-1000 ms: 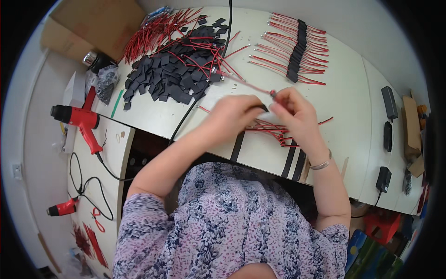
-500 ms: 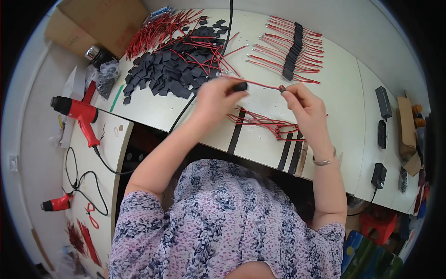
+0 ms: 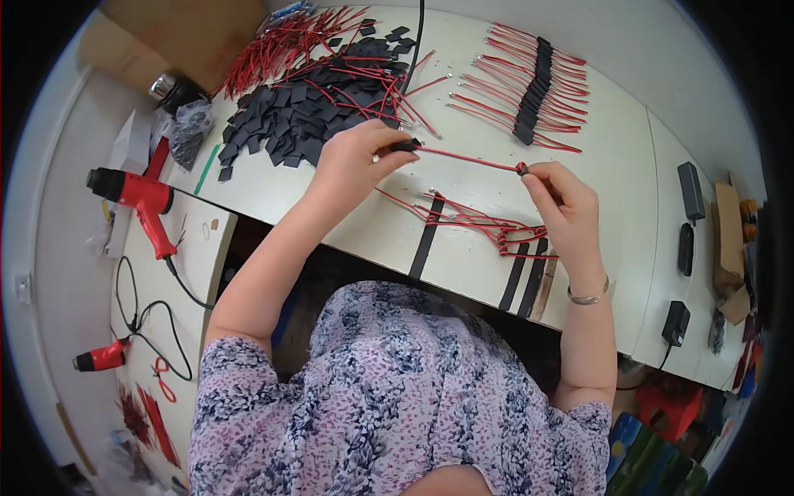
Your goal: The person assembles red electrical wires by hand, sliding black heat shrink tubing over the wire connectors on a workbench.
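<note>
A thin red-and-black wire [image 3: 467,158] is stretched between my two hands above the table. My left hand [image 3: 351,164] pinches a black sleeve piece [image 3: 405,145] at the wire's left end. With thumb and forefinger, my right hand [image 3: 569,205] grips the other end, beside a small dark-and-red knot or loop [image 3: 522,169]. Below the stretched wire lies a loose bunch of similar red-and-black wires [image 3: 471,218], across black strips [image 3: 425,236] on the table. Left of the hands spreads a heap of flat black sleeve pieces [image 3: 285,124], with several wires on top.
A row of wires with black sleeves [image 3: 533,91] lies at the far right, and a red wire pile [image 3: 273,45] at the far left. On the left side are a red heat gun [image 3: 136,194] and a second one [image 3: 103,358]. Black adapters [image 3: 676,322] sit along the right.
My hands have moved farther apart, the left one leftward and the right one rightward and slightly nearer. The wire stays held between them. The whole view has shifted a little.
</note>
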### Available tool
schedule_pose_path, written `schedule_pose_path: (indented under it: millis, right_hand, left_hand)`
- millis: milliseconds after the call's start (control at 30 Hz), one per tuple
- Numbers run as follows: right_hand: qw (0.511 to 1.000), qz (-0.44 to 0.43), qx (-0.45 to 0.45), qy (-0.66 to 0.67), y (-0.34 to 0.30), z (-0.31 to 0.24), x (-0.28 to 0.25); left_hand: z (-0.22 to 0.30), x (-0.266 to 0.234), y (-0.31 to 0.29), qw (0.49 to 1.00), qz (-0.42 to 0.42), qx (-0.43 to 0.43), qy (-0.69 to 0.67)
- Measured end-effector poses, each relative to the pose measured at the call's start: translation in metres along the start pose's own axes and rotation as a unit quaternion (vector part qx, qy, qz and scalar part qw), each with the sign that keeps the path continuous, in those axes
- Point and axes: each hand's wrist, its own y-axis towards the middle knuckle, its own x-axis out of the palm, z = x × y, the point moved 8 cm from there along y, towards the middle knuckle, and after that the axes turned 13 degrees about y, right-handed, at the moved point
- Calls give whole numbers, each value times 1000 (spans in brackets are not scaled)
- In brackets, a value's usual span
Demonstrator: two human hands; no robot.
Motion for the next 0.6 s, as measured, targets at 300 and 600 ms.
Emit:
schedule_pose_path:
  millis: [300,600]
  right_hand:
    - [994,-101,18,-33,-8,11,43]
    - [984,-58,151,81,-11,40,32]
  left_hand:
    - [77,48,-6,963,-41,255,77]
    - [111,29,-16,951,139,261,94]
